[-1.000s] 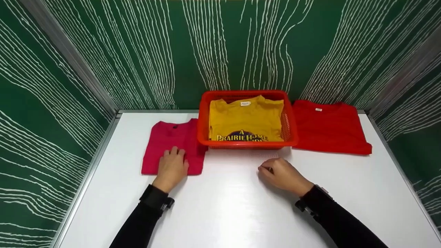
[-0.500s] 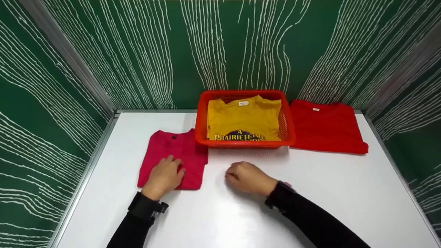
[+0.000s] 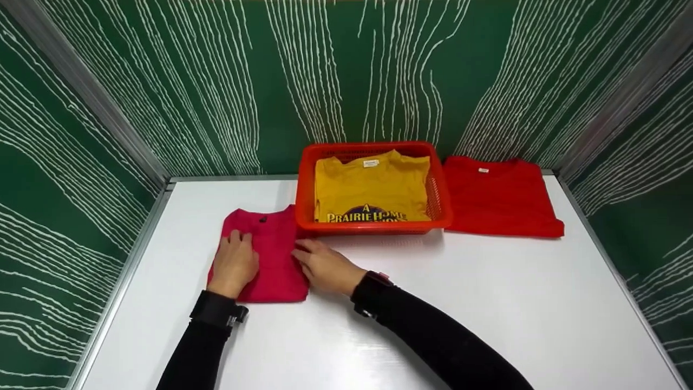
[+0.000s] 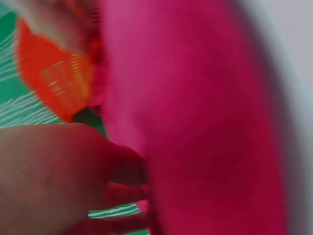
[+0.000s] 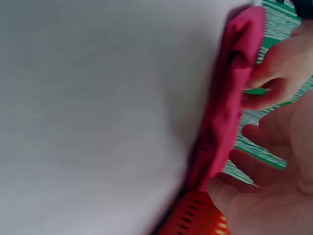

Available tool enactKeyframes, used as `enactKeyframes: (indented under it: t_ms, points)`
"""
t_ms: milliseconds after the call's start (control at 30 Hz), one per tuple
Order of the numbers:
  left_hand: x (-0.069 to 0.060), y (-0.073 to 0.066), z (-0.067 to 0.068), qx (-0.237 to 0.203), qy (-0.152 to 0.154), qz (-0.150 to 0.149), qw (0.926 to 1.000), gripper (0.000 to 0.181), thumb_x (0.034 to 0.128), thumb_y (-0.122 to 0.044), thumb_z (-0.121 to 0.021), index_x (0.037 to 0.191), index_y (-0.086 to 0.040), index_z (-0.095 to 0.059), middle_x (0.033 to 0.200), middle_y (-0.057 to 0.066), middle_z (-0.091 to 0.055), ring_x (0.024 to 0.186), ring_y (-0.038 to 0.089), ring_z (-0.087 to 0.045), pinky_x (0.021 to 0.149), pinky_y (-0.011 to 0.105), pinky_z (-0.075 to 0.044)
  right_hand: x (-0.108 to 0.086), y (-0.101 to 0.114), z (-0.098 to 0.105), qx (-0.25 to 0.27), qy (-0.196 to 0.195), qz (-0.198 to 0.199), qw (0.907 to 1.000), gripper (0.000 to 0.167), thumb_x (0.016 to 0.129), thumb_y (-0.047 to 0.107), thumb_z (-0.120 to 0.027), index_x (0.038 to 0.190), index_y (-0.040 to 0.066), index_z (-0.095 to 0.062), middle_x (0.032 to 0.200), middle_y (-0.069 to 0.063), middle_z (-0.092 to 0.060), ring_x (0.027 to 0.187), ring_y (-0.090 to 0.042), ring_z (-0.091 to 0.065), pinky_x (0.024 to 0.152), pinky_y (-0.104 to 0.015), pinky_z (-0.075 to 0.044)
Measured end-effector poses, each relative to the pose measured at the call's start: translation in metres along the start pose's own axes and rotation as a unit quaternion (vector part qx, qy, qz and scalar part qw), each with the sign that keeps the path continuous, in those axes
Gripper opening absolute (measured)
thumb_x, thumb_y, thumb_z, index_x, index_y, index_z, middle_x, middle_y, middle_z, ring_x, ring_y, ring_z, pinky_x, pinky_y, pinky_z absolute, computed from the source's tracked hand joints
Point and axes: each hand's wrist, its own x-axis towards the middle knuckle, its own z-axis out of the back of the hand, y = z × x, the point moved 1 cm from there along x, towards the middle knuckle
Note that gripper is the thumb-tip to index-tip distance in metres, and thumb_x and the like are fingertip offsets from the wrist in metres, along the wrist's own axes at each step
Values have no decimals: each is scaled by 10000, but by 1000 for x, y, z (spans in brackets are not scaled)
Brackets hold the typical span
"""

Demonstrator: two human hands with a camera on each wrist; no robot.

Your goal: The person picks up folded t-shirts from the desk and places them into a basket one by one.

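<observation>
A folded pink T-shirt (image 3: pixel 273 271) lies on the white table at the left, its collar toward the back and its upper right corner against the basket. On the left part of the shirt rests my left hand (image 3: pixel 235 265), fingertips down on the cloth. At the shirt's right edge is my right hand (image 3: pixel 327 268), its fingers loosely bent and parted. In the right wrist view the fingers (image 5: pixel 257 166) stand close along the layered edge of the pink shirt (image 5: pixel 227 103); contact is hard to tell. The left wrist view shows the pink cloth (image 4: pixel 195 107) close up and blurred.
A red plastic basket (image 3: pixel 373 226) stands at the back of the table (image 3: pixel 460 314), with a folded yellow printed T-shirt (image 3: pixel 373 187) inside. Right of it lies a folded red T-shirt (image 3: pixel 498 200). Green walls with white lines enclose the table's back and sides.
The pink shirt has slid toward me and a little left, along with my left hand. My right hand has moved left across the table to the shirt's right edge, its fingers loosening.
</observation>
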Motion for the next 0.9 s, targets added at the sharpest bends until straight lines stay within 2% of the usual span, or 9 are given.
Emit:
enactKeyframes:
  t_ms: [167,300,467,600,733,900]
  points:
    - [1,3,-1,-44,-173,52,9998,407,999,-90,-680,1347,119,-647,1325,341,-583,1170,572,-597,992,635,-566,13,2,-10,-324,74,-197,9993,391,1146,215,-562,1504,121,-687,1575,-102,-632,1464,-355,-598,1263,-446,-484]
    - [-3,-1,0,13,-144,54,9999,421,988,-97,-700,1350,111,-647,1303,329,-590,1155,572,-607,929,647,-601,13,6,-9,-514,-29,-123,9986,338,1140,256,-589,1404,128,-756,1457,-79,-701,1335,-335,-656,1180,-422,-549]
    - [-13,-7,1,12,113,67,9999,445,983,-114,-711,1372,91,-646,1319,315,-595,1149,572,-612,875,652,-623,4,8,-6,-805,-126,87,9966,250,1116,262,-636,1234,132,-814,1279,-59,-737,1170,-305,-662,1164,-441,-534]
    - [-24,-10,5,75,309,-36,9995,445,982,-126,-731,1372,76,-663,1324,311,-614,1119,571,-633,869,643,-625,-5,9,-3,-801,-77,126,9967,213,1109,256,-649,1159,144,-823,1191,-47,-721,1087,-288,-633,1110,-432,-543]
    - [-33,-14,7,108,294,-204,9993,397,972,-118,-760,1310,81,-699,1251,308,-640,1042,549,-656,854,617,-630,-13,12,0,-899,-93,131,9958,198,1097,245,-656,1098,144,-827,1124,-42,-718,1038,-275,-635,1046,-406,-550]
    - [-39,-25,7,197,181,-441,9987,328,960,-107,-784,1223,81,-726,1163,287,-659,960,503,-672,814,583,-644,-25,13,1,-1143,-202,131,9932,181,1082,236,-671,1052,141,-822,1054,-40,-713,1025,-257,-662,1055,-389,-535]
